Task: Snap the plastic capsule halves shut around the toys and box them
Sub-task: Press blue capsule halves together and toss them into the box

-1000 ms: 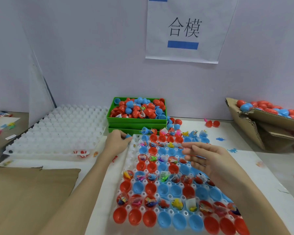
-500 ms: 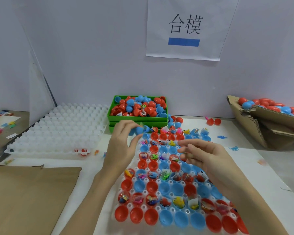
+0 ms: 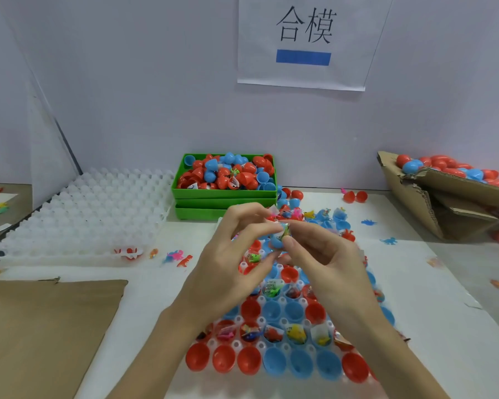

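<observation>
Both hands meet above the middle of a white dimpled tray point(image 3: 283, 347) filled with red and blue capsule halves, some with wrapped toys in them. My left hand point(image 3: 231, 263) and my right hand point(image 3: 323, 254) pinch a blue capsule half point(image 3: 277, 241) between their fingertips; a wrapped toy point(image 3: 285, 228) sticks out of its top. My palms hide the tray's middle rows. A cardboard box point(image 3: 415, 194) at the right holds closed red and blue capsules.
A stacked green bin point(image 3: 225, 194) of loose capsule halves stands behind the tray. An empty white dimpled tray point(image 3: 92, 214) lies at the left, brown cardboard point(image 3: 41, 326) at the front left. Small loose toys point(image 3: 185, 259) and capsule halves point(image 3: 355, 196) are scattered on the white table.
My left hand picked a blue half from the tray's far left corner and carried it to the centre. My right hand rose to meet it, and both now hold the half.
</observation>
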{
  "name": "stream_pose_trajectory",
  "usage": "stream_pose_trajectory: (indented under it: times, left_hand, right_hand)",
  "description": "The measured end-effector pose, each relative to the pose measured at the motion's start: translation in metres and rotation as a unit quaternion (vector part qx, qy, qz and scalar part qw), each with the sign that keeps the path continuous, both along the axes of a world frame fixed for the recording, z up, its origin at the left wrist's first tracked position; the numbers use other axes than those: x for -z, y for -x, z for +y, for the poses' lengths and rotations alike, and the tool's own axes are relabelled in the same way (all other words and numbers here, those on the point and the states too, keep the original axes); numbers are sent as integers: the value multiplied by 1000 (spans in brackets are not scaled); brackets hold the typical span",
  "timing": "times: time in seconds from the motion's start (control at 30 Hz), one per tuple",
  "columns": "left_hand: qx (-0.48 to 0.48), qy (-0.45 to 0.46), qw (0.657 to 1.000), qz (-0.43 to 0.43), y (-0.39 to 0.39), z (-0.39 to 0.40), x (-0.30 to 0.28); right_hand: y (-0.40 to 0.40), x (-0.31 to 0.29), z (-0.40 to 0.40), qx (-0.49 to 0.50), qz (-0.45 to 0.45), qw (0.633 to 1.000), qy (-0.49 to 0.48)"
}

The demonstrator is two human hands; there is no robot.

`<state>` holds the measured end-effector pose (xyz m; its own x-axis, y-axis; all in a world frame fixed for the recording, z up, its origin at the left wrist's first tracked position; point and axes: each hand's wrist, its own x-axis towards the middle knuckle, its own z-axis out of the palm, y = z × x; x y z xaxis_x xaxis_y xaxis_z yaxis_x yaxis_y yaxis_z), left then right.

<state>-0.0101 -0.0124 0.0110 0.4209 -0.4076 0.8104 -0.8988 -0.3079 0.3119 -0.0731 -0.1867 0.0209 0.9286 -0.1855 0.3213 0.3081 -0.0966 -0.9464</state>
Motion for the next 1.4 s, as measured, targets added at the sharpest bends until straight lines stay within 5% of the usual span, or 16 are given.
stream_pose_trajectory:
  times: [0.47, 0.7, 0.83, 0.93, 1.07, 1.27, 1.4]
  left_hand:
    - [-124, 214, 952, 179, -2, 1, -9]
    - [-322, -25, 933, 160, -28, 34, 9]
    - [-144, 81, 954, 251, -19, 19, 3]
    - [34, 167, 916, 363, -8, 6, -2]
    - [58, 208, 908, 359, -1, -5, -4]
    - [102, 197, 902, 369, 2, -9, -5]
    - [93, 203, 908, 354, 4, -9, -7]
  right_hand:
    - [-3, 5, -1, 6, 22, 1000, 3]
    - [-5, 8, -3, 28, 37, 999, -14]
    - [-6, 8, -3, 31, 32, 999, -15]
    - [-5, 7, -1, 10, 14, 1000, -17]
    - [-4, 7, -1, 0, -16, 1000, 7]
    - [-3, 12, 7, 97, -98, 948, 287]
    - [1, 10, 10, 55, -108, 943, 311]
